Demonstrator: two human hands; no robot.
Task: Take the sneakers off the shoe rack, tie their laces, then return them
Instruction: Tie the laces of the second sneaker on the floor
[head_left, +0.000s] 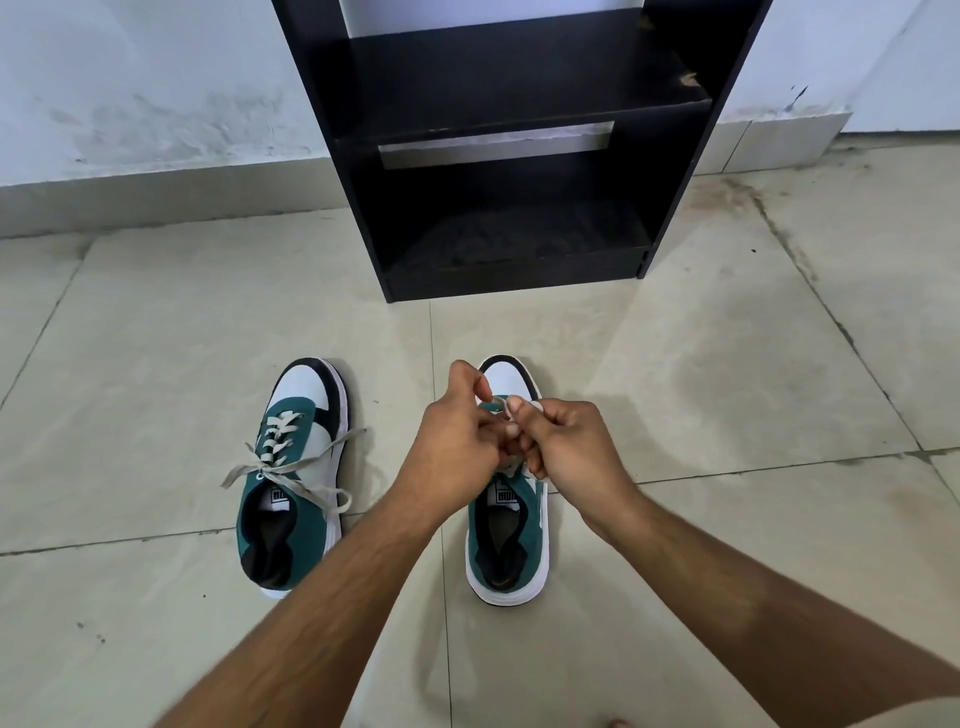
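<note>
Teal suede and smooth white panels make up the right sneaker (511, 525), which is set on the pale tiled floor (675, 405). Its flat off-white lace (500, 402) is pinched above the tongue by the left hand (457, 447) and right hand (566, 447), fingers pressed together. Beside it, the left sneaker (293, 478) is seen with a tied bow. Behind both, a boxy matte-black shoe rack (498, 171) is stood against the wall.
</note>
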